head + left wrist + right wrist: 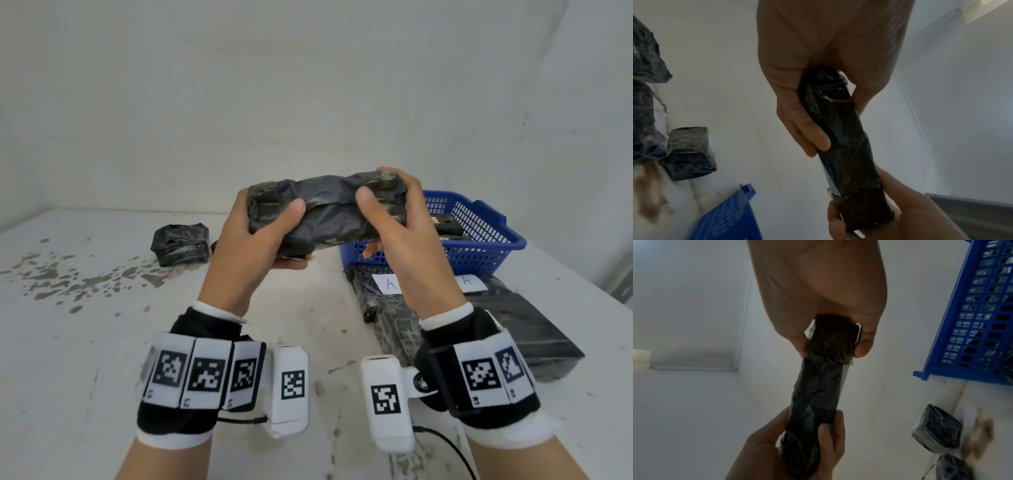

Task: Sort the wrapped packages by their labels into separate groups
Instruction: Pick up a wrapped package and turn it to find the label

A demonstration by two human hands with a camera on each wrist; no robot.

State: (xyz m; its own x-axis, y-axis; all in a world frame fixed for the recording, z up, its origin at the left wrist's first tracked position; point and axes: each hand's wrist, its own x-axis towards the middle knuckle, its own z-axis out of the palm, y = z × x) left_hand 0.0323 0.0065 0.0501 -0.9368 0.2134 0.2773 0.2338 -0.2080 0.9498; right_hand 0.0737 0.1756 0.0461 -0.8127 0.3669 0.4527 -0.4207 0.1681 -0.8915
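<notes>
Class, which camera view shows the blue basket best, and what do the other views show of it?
Head view: the blue basket shows nearly whole, with dark items inside. Left wrist view shows only one corner; right wrist view shows part of a mesh wall.

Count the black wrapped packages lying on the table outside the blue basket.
3: a small package far left of the hands, and two labelled A, package and package, in front of the blue basket. Arms may hide others.
</notes>
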